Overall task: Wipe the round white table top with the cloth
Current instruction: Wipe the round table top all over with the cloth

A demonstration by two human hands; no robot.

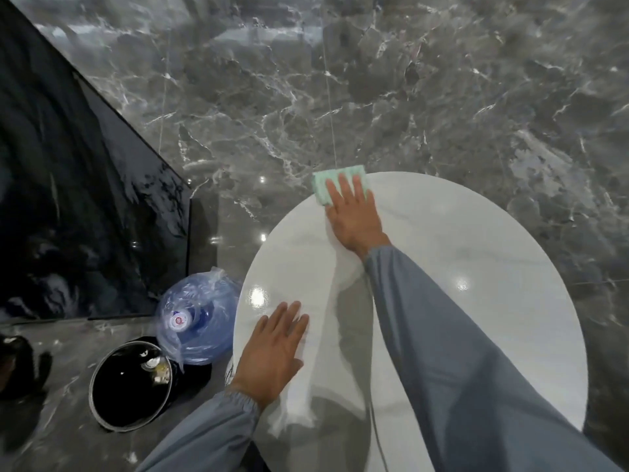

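Fingers (344, 189) flat, right hand (354, 221) pressing ribbed mint cloth (321, 191), left hand (272, 352) on glossy table top (476, 240)

The round white worktop (476, 240) is seen as smooth and glossy. The pale green cloth (325, 187) is ribbed and matt. The grey veined stone floor (374, 80) is polished; the blue bottle (207, 321) is translucent plastic.
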